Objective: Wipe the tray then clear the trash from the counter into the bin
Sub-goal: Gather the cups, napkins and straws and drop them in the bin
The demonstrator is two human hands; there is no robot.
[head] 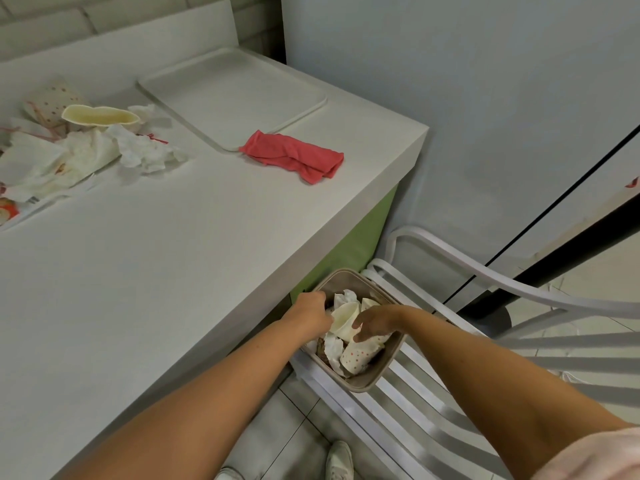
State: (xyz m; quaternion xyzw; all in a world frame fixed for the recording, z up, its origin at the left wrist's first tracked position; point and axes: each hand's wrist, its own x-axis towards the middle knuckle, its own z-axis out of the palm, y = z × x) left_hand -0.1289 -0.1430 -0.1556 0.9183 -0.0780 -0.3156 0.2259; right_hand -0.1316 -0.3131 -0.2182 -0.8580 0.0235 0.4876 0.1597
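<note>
Filling the left of the view, the white counter (173,254) serves as the reference for everything else. Off its right side, lower than its top, stands a white slatted chair (491,275). On the counter's far right corner lies the white tray (235,95), flat and bare. At the counter's far left sits the trash pile (86,147): crumpled napkins, printed wrappers and a squashed cream cup (100,116) on top. Near the counter's right edge lies a bunched red cloth (294,155), one end touching the tray's near corner. The small tan bin (363,384) rests on the chair seat, close against the counter's green side panel, and holds crumpled napkins (334,344) and a dotted paper cup (358,355). Both bare arms reach past the counter's near right edge to the bin. The left hand (311,311) has its fingers curled round a cream paper cup (343,320), held over the bin's mouth. The right hand (377,320) hangs above the dotted cup with fingers loose and spread, gripping nothing; whether the fingertips touch it is unclear.
</note>
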